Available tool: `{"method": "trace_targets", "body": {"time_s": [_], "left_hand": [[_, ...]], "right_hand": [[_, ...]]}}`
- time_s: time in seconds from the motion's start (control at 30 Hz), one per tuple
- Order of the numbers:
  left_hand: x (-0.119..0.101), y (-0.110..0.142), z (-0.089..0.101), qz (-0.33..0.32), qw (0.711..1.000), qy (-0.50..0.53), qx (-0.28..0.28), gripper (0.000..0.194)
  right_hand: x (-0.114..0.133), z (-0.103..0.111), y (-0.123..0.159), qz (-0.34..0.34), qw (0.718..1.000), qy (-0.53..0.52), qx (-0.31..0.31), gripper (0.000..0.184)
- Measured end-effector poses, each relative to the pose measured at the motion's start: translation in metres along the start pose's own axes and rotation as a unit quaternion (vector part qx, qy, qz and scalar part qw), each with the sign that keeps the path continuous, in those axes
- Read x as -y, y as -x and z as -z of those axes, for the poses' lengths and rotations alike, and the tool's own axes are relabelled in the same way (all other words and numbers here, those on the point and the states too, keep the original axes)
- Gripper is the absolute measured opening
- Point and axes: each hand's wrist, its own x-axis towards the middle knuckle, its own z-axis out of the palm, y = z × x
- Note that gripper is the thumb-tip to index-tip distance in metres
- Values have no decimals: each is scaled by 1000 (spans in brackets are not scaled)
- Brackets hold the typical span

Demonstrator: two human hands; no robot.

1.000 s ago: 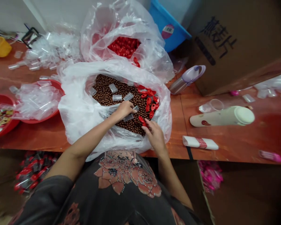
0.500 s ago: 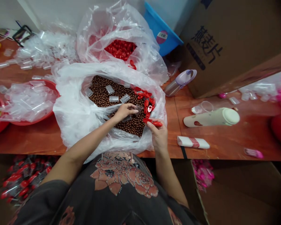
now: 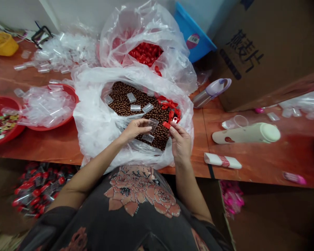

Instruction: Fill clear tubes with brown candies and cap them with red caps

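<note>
My left hand (image 3: 134, 129) pinches a small clear plastic sleeve (image 3: 153, 124) above a mass of round brown beads (image 3: 128, 101). My right hand (image 3: 180, 142) holds a red plastic piece (image 3: 166, 125) between finger and thumb, close to that sleeve. The beads lie in an open white plastic bag (image 3: 90, 115), with several clear sleeves (image 3: 135, 107) on top and a cluster of red pieces (image 3: 171, 106) at their right side. Behind it, a second clear bag (image 3: 125, 31) holds more red pieces (image 3: 146, 54).
A red basin (image 3: 71, 94) of clear sleeves and a red bowl (image 3: 2, 104) of colourful sweets stand left on the wooden table (image 3: 199, 164). A flask (image 3: 210, 94), cream bottle (image 3: 246, 133) and cardboard box (image 3: 261, 55) stand right. Red-and-black packets (image 3: 39, 190) lie below.
My right hand has moved up and left, bringing a red piece next to the sleeve in my left hand. My left hand has lifted that sleeve slightly. The view has shifted a little.
</note>
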Motion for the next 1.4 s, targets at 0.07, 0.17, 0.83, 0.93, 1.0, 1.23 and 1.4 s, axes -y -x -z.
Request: {"method": "trace_targets", "body": {"time_s": [0.07,0.17,0.83,0.93,1.0,1.23,1.4], "left_hand": [[1,-1,6,12,1000,-15,-15,38],[5,-7,12,37,999,-20,-18,35],[20,-75,4,10,948,-312,-64,28],[24,-73,3,-18,978,-203,-33,31],[24,-65,1,-30,992,-120,-6,34],[9,-15,-2,-34,997,44,56,44],[5,11,-2,-36,995,89,40,45]], "right_hand": [[-3,1,1,0,1000,18,16,34],[-7,6,1,-16,997,32,63,37],[-15,18,-5,-38,998,-20,56,26],[-16,17,-11,-24,998,-16,51,25],[-15,16,-14,-22,998,-14,59,29],[-4,9,-15,-21,994,-18,102,32],[8,0,-5,66,983,108,133,22]]}}
